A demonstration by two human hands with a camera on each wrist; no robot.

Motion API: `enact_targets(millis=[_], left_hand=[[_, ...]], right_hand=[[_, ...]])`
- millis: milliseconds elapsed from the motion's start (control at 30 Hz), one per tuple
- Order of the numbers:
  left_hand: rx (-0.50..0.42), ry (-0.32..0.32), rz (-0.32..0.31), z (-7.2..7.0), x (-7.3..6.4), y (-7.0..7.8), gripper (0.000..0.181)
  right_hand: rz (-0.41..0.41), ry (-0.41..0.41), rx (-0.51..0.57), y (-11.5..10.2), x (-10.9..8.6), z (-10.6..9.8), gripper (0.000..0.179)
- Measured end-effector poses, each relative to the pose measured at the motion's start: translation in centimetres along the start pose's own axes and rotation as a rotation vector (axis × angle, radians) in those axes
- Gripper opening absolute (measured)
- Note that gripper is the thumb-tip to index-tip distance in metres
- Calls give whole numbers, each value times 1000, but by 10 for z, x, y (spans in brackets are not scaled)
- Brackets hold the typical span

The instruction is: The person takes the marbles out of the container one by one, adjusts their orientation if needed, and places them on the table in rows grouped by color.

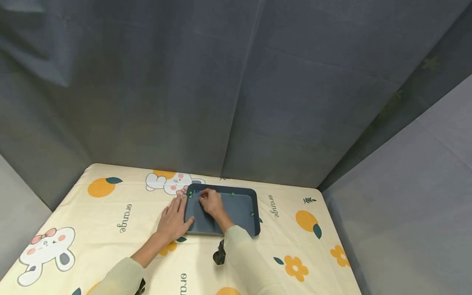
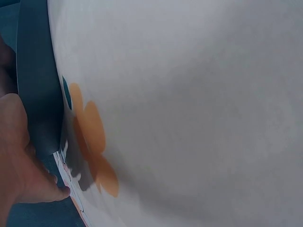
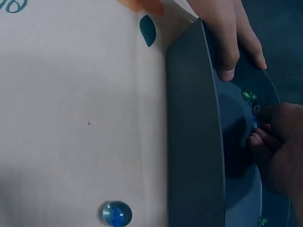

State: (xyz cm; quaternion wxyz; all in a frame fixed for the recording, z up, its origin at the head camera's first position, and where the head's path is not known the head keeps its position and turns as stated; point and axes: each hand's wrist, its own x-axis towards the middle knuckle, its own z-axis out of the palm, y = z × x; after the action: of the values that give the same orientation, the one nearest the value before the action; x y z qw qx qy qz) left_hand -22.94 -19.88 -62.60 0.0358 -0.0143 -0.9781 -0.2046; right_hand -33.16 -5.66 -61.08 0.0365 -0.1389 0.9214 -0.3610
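A shallow dark blue-grey tray (image 1: 236, 219) lies on the cloth, holding several small green and blue glass marbles. My left hand (image 1: 173, 221) rests along its left side with fingers extended, the thumb reaching over the rim. Inside the tray, near the far left corner, is my right hand (image 1: 211, 203), its fingers bent. In the right wrist view its index fingertip is right at a blue marble (image 3: 256, 115), beside a green marble (image 3: 248, 95); the thumb sits lower. I cannot tell whether those fingers pinch anything. The left wrist view catches the left hand (image 2: 23, 175) by the tray's outer wall (image 2: 40, 80).
Along the far side of the tray lies another green marble (image 1: 232, 194), and one more green marble (image 1: 252, 214) is near the right wall. A clear marble with a blue core (image 3: 117, 213) sits outside on the patterned tablecloth (image 1: 147, 205). Grey curtains (image 1: 236, 90) enclose the table.
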Motion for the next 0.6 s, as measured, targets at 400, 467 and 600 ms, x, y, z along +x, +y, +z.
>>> enact_targets(millis=[400,467,600], left_hand=[[15,14,2,-3,0,-3,85],[10,22,7,-3,0,-3,84],[3,6,4,-2,-1,0,84]], right_hand=[[49,-21,-38,-11,11,6,27],[60,-21,-32,-12,13,7,27],[69,-4,-39,-9,15,8,25]])
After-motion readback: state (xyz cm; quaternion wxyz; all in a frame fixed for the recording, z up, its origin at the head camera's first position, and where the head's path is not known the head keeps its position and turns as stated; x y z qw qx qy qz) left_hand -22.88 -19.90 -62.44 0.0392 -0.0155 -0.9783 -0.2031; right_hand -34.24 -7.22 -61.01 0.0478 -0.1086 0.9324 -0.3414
